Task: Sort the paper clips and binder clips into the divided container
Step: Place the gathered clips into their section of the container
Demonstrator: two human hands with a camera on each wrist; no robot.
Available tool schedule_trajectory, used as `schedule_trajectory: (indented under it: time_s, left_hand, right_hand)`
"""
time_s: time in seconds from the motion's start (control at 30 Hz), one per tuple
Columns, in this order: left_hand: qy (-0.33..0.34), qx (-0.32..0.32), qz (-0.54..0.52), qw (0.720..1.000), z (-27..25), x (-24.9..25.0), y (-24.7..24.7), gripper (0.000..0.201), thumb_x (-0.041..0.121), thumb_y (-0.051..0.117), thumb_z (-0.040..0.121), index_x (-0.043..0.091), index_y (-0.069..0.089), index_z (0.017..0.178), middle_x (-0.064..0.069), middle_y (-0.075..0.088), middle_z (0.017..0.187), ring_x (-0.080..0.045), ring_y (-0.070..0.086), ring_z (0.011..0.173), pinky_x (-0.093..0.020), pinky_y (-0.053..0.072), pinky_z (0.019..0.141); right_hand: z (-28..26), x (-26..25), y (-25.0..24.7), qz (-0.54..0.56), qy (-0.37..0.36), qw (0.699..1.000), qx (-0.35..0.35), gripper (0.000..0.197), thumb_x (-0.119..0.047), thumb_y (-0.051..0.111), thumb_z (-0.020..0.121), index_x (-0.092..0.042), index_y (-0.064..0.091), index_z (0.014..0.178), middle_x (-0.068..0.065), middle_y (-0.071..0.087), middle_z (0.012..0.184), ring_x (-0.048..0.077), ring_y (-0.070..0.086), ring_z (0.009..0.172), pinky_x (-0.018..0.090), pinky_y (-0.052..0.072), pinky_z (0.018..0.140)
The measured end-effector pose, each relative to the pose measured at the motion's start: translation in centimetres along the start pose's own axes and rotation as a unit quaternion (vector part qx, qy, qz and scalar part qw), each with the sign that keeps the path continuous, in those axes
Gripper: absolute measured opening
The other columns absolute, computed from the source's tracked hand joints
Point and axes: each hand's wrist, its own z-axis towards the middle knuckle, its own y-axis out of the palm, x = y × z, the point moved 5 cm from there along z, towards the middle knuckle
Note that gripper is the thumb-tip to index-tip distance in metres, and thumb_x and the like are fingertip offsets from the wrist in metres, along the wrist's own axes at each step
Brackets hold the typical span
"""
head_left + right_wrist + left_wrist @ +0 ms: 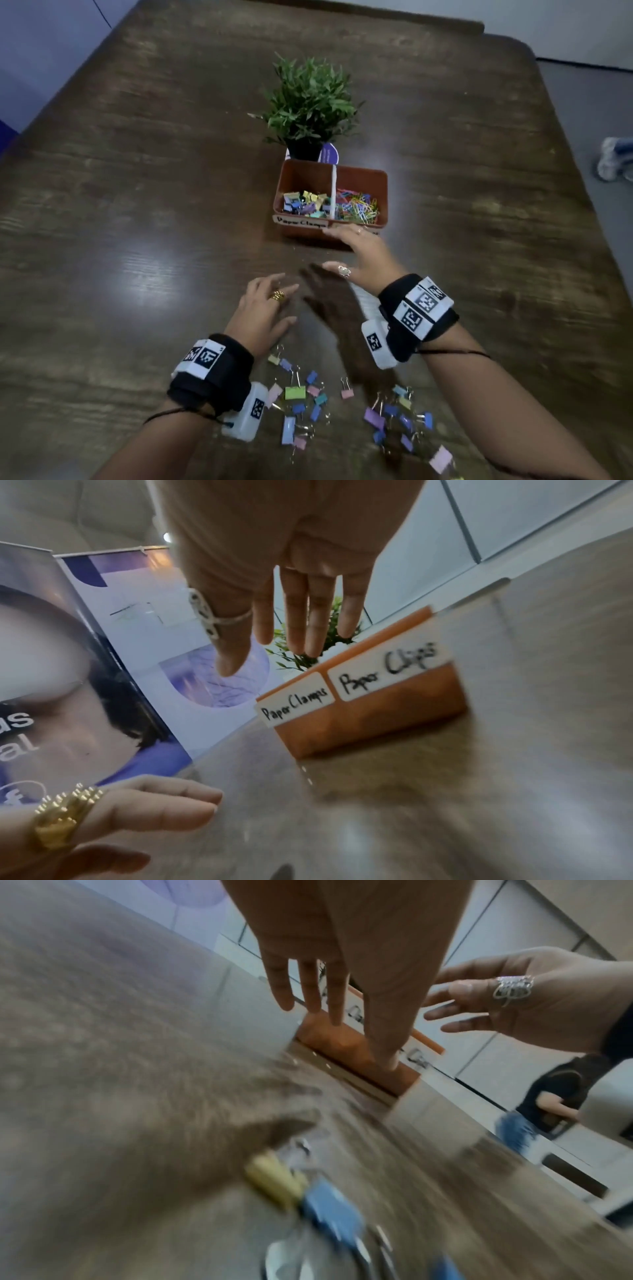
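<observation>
Both forearms reach forward, each wrist wrapped in a black band. The left hand (265, 313) hangs flat with straight, spread fingers, holding nothing. The right hand (361, 258) is farther out, fingers straight, also bare.

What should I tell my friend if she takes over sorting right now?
Left hand: open, empty, above the brown wooden table.
Right hand: open, empty, by the front of the orange divided plastic container.
Done: colourful binder clips fill its left compartment, colourful wire paper clips its right.
Left: the loose pastel binder clips lying on the table near the wrists go into the left side, labelled Paper Clamps.
</observation>
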Motion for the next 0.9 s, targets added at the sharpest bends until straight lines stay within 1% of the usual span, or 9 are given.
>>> schedule_trajectory:
  time_s: [0.1,0.2,0.27,0.33,0.43,0.57,0.7,0.8,0.9]
  left_hand:
    - [0.058,-0.093,-0.005,0.994,-2.8,3.3,3.1,0.05,0.041,0.059,0.086,0.031,0.047,0.134,0.008,0.029,0.142,-0.011,0.025,0.131,-0.033,0.027,0.112]
    - [0.111,-0.162,-0.006,0.98,-4.7,6.3,6.4,0.053,0.045,0.064,0.081,0.023,0.053,0.128,0.003,0.038,0.132,-0.014,0.035,0.122,-0.028,0.031,0.106]
    - [0.13,-0.187,0.011,0.974,-5.6,8.1,8.4,0.06,0.049,0.067,0.077,0.019,0.054,0.127,0.0,0.038,0.128,-0.017,0.037,0.118,-0.028,0.033,0.103]
    - [0.113,-0.199,0.033,0.973,-6.3,9.7,9.9,0.072,0.058,0.067,0.071,0.017,0.05,0.129,0.0,0.036,0.126,-0.018,0.036,0.118,-0.029,0.035,0.102]
    - [0.05,-0.203,0.072,0.975,-7.1,11.4,11.8,0.088,0.07,0.063,0.063,0.016,0.045,0.13,0.0,0.032,0.126,-0.02,0.032,0.119,-0.037,0.037,0.103]
    - [0.014,-0.181,0.123,0.976,-7.1,12.7,13.0,0.076,0.069,0.058,0.07,0.014,0.052,0.122,-0.002,0.029,0.128,-0.023,0.03,0.118,-0.039,0.043,0.096]
    - [-0.01,-0.189,0.116,0.975,-6.2,13.0,13.5,0.053,0.05,0.06,0.082,0.014,0.056,0.12,-0.003,0.032,0.128,-0.023,0.033,0.119,-0.035,0.039,0.097]
    - [-0.023,-0.213,0.11,0.971,-5.6,12.3,14.1,0.051,0.043,0.063,0.083,0.013,0.054,0.124,-0.004,0.034,0.131,-0.026,0.036,0.119,-0.036,0.036,0.102]
    - [-0.038,-0.232,0.097,0.967,-5.2,12.0,14.2,0.052,0.039,0.066,0.082,0.012,0.052,0.125,-0.006,0.035,0.132,-0.027,0.039,0.119,-0.036,0.037,0.102]
  right_hand:
    - [-6.7,2.4,1.4,-0.001,0.053,0.999,-0.01,0.03,-0.016,0.066,0.083,-0.016,0.063,0.113,0.0,0.06,0.112,0.01,0.052,0.102,0.03,0.043,0.095]
    - [-13.0,4.8,3.3,-0.011,0.124,0.991,-0.053,0.024,-0.008,0.063,0.084,-0.016,0.066,0.106,-0.002,0.062,0.109,0.008,0.053,0.1,0.018,0.039,0.093]
    - [-16.9,6.0,4.5,-0.007,0.159,0.984,-0.079,0.025,-0.008,0.061,0.085,-0.018,0.066,0.107,-0.004,0.061,0.11,0.009,0.053,0.103,0.017,0.039,0.095]
    - [-20.0,6.6,5.4,-0.008,0.181,0.979,-0.095,0.033,-0.01,0.062,0.085,-0.025,0.062,0.114,-0.009,0.055,0.115,0.007,0.05,0.106,0.027,0.041,0.1]
    - [-22.5,6.4,6.3,-0.019,0.188,0.975,-0.115,0.052,-0.015,0.064,0.084,-0.031,0.048,0.13,-0.011,0.043,0.128,0.008,0.041,0.117,0.019,0.032,0.103]
    - [-22.3,6.0,7.2,-0.077,0.176,0.972,-0.134,0.054,-0.014,0.061,0.085,-0.031,0.044,0.133,-0.009,0.039,0.128,0.01,0.038,0.118,0.016,0.031,0.098]
    - [-21.9,6.6,7.6,0.003,0.224,0.968,-0.116,0.034,0.007,0.054,0.082,-0.016,0.058,0.108,0.0,0.043,0.112,0.009,0.057,0.085,0.018,0.051,0.079]
    - [-21.6,6.9,7.4,0.049,0.236,0.968,-0.072,0.015,0.001,0.048,0.087,-0.011,0.055,0.09,-0.003,0.049,0.09,0.005,0.053,0.067,0.01,0.045,0.061]
    - [-21.7,7.4,7.3,0.102,0.274,0.956,0.015,0.017,-0.011,0.043,0.09,-0.012,0.053,0.076,-0.004,0.048,0.069,0.012,0.048,0.055,0.021,0.041,0.052]
